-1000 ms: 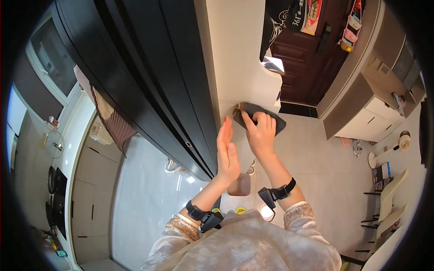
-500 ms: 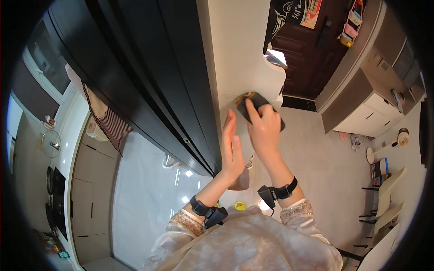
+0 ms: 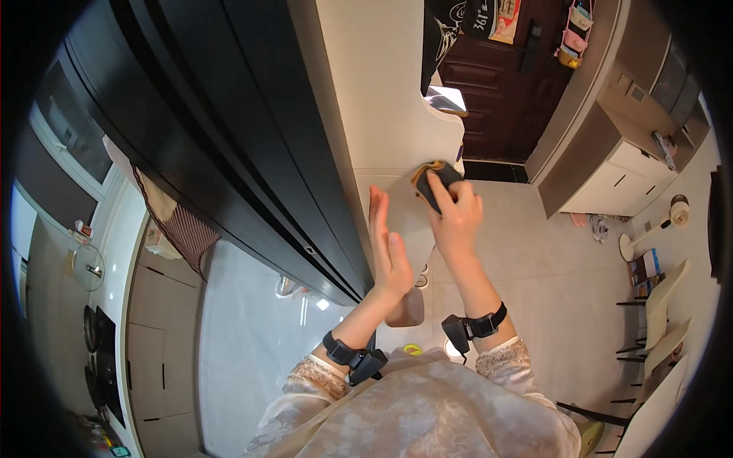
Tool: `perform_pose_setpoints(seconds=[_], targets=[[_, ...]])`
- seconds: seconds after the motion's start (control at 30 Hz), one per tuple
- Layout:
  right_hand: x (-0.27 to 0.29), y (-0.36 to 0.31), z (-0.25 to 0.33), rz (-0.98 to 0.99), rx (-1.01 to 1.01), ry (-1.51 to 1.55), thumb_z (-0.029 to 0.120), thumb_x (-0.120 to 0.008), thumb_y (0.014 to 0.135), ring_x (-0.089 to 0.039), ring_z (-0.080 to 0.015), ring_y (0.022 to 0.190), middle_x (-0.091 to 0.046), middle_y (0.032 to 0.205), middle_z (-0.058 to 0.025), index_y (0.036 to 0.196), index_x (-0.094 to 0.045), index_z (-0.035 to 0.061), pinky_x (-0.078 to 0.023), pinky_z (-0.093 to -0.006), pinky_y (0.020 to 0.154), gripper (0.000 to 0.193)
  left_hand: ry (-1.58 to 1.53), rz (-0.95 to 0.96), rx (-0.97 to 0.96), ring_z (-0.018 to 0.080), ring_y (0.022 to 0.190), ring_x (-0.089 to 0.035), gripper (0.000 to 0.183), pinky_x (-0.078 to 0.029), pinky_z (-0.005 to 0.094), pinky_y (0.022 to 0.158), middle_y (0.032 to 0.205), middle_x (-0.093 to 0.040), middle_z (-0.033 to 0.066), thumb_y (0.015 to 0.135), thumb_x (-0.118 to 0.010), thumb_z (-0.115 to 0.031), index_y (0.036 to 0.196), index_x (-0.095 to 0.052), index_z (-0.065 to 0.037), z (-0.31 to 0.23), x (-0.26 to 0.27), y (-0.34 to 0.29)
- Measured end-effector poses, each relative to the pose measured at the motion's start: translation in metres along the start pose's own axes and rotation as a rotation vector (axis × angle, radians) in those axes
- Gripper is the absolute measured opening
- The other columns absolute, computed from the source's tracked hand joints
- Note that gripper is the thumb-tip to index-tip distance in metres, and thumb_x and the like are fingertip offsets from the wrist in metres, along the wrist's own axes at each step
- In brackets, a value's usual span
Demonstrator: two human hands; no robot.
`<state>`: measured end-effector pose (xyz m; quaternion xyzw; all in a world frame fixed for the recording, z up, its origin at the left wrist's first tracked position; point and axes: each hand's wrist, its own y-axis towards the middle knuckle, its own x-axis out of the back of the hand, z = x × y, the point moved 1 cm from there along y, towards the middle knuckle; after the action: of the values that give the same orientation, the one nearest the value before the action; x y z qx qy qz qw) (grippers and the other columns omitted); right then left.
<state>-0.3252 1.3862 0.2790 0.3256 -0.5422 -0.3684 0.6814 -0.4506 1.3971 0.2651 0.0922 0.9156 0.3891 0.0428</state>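
My right hand (image 3: 458, 221) is closed on a dark grey cloth (image 3: 426, 183) with a yellowish-brown edge. The cloth is bunched under my fingers, at the lower part of a white panel (image 3: 378, 84) just below its horizontal seam. To the left, my left hand (image 3: 391, 259) is upright with its fingers stretched out and nothing in it. It is beside the panel's lower left part, close to the dark door frame (image 3: 252, 145); whether it touches either is hard to tell. Each wrist wears a black strap with a small box.
A brown stool or bin (image 3: 406, 309) is on the floor below my hands. Behind the panel's curved edge is a dark red door (image 3: 496, 114). A white and brown cabinet (image 3: 611, 172) and several chairs (image 3: 663, 305) line the right. Kitchen cupboards (image 3: 149, 328) are at the left.
The cloth now looks more bunched, with less of it showing to the right of my hand. The view has shifted slightly, moving the panel and door leftward. My left hand keeps its stretched pose.
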Motion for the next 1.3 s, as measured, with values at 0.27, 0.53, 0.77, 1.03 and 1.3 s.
perform_pose_setpoints(seconds=[0.27,0.53,0.77,1.03,1.3], targets=[[0.003,0.008,0.015,-0.082,-0.330,0.349,-0.002,-0.065,0.062,-0.051,-0.0233,0.076,-0.044,0.086,-0.0071,0.125,-0.058,0.0133,-0.045,-0.0334,0.065,0.065,0.039,0.050,0.026,0.0369,0.139,-0.016,0.055,-0.014,0.0451,0.112,0.150,-0.015,0.0238,0.100,-0.024,-0.034,0.141,-0.025,0.004,-0.002,0.005,-0.001],[0.029,0.102,0.065,-0.052,-0.261,0.245,0.011,-0.067,0.067,-0.058,-0.0275,0.069,-0.049,0.090,-0.0108,0.129,-0.048,0.0085,-0.048,-0.0368,0.056,0.065,-0.029,0.050,0.032,0.0311,0.141,-0.013,0.058,-0.012,0.0427,0.113,0.151,-0.012,0.0208,0.101,-0.023,-0.037,0.143,-0.019,0.003,0.005,0.006,0.003],[0.032,0.097,0.044,0.011,-0.234,0.054,0.017,-0.066,0.068,-0.061,-0.0268,0.060,-0.055,0.086,-0.0086,0.112,-0.056,0.0107,-0.049,-0.0368,0.052,0.045,-0.057,0.043,0.044,0.0303,0.141,-0.011,0.057,-0.010,0.0413,0.114,0.152,-0.011,0.0197,0.101,-0.023,-0.034,0.143,-0.018,0.004,0.000,-0.003,0.012],[0.023,0.056,0.014,-0.014,-0.607,0.646,0.014,-0.059,0.073,-0.063,-0.0280,0.078,-0.065,0.092,-0.0125,0.112,-0.055,0.0089,-0.046,-0.0386,0.072,0.040,0.003,0.101,-0.006,0.0322,0.141,-0.010,0.055,-0.010,0.0439,0.114,0.151,-0.010,0.0212,0.101,-0.023,-0.032,0.142,-0.019,0.004,0.003,-0.008,0.008],[0.009,0.002,0.009,0.063,-0.529,0.441,0.004,-0.059,0.075,-0.065,-0.0221,0.077,-0.063,0.087,-0.0129,0.115,-0.055,0.0031,-0.050,-0.0305,0.066,0.040,0.039,0.127,0.040,0.0328,0.141,-0.010,0.056,-0.011,0.0446,0.114,0.151,-0.010,0.0211,0.101,-0.024,-0.033,0.143,-0.018,0.004,0.013,-0.012,-0.007]])
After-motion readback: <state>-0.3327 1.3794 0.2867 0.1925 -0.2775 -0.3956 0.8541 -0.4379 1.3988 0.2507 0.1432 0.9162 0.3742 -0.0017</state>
